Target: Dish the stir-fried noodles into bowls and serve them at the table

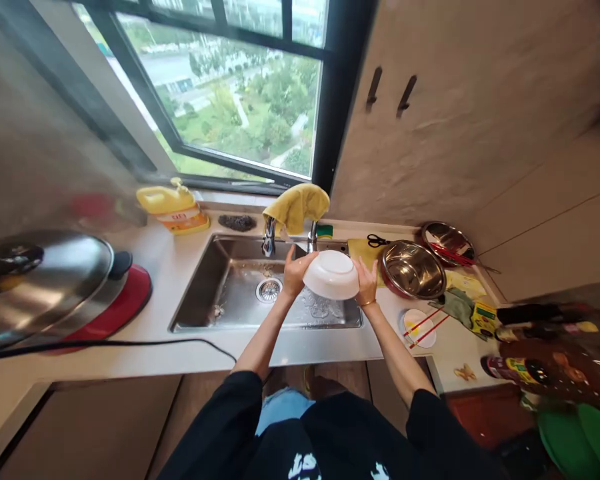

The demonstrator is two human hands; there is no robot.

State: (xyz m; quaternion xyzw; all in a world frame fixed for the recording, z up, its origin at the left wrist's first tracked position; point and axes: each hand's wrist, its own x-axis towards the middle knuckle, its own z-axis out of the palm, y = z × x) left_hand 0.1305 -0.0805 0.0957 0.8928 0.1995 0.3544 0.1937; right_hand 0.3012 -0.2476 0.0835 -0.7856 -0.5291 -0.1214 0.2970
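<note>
A white bowl [330,280], its underside turned toward me, is held in the air over the right part of the steel sink [240,280]. My left hand [297,275] grips its left side, thumb up near the faucet [269,239]. On the opposite side my right hand [367,283] is closed on the rim, with a bracelet at the wrist. Fingers behind the bowl are partly hidden. Water drops and small scraps lie on the sink floor around the drain [269,290]. A yellow cloth [300,205] drapes over the faucet.
A yellow detergent jug [175,210] and a dark scouring pad [237,222] stand behind the sink. Right of it are steel bowls [414,270], scissors [377,241], and a small plate [427,337] with red chopsticks. A large steel pot [65,280] and a cord [130,343] occupy the left counter.
</note>
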